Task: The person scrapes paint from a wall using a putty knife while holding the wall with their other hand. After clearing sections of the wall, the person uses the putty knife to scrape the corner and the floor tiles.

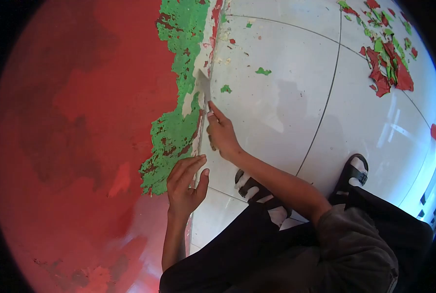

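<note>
At wall base | right hand (223,136) clamped on scraper (203,85), blade above fingers | left hand (185,183) spread flat on wall (81,122)

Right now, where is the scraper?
In the head view, the scraper is in the right hand, upper middle, its blade against the wall's bottom edge beside the green paint.

The scraper (204,87) handle is hidden inside the right hand (222,134).
</note>
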`<state>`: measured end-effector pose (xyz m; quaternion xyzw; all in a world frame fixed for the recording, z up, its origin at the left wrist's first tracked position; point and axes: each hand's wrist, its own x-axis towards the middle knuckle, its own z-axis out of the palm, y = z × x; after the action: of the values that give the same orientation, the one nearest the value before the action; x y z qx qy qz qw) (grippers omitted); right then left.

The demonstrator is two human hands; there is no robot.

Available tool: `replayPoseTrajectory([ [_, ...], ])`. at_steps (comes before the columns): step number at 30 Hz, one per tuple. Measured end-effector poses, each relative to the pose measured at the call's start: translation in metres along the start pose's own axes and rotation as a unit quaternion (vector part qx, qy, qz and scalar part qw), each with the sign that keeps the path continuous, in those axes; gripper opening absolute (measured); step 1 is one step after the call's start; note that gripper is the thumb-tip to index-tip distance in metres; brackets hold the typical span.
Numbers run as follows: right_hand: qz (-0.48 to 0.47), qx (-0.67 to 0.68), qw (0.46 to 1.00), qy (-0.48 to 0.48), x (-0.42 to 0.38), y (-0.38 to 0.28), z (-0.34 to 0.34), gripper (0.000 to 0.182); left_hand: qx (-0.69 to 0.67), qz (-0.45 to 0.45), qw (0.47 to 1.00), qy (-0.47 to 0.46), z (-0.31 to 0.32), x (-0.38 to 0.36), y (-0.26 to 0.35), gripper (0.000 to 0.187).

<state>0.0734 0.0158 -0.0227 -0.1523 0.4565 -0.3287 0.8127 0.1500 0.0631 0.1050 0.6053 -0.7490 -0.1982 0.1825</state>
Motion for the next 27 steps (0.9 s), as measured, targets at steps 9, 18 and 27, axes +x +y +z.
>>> replayPoseTrajectory([
  [9,-0.063,-0.02,0.998,-0.001,0.002,-0.006,-0.009,0.046,-0.008,-0.008,1.0,-0.014,-0.002,-0.009,0.002,0.026],
  [18,-0.453,-0.231,0.854,0.111,0.046,0.036,-0.016,0.047,-0.015,-0.052,0.998,-0.025,0.008,-0.021,-0.011,0.026],
  [27,-0.482,-0.279,0.819,0.137,0.076,0.05,-0.035,0.045,-0.025,-0.078,0.996,-0.03,0.015,-0.022,-0.021,0.026],
])
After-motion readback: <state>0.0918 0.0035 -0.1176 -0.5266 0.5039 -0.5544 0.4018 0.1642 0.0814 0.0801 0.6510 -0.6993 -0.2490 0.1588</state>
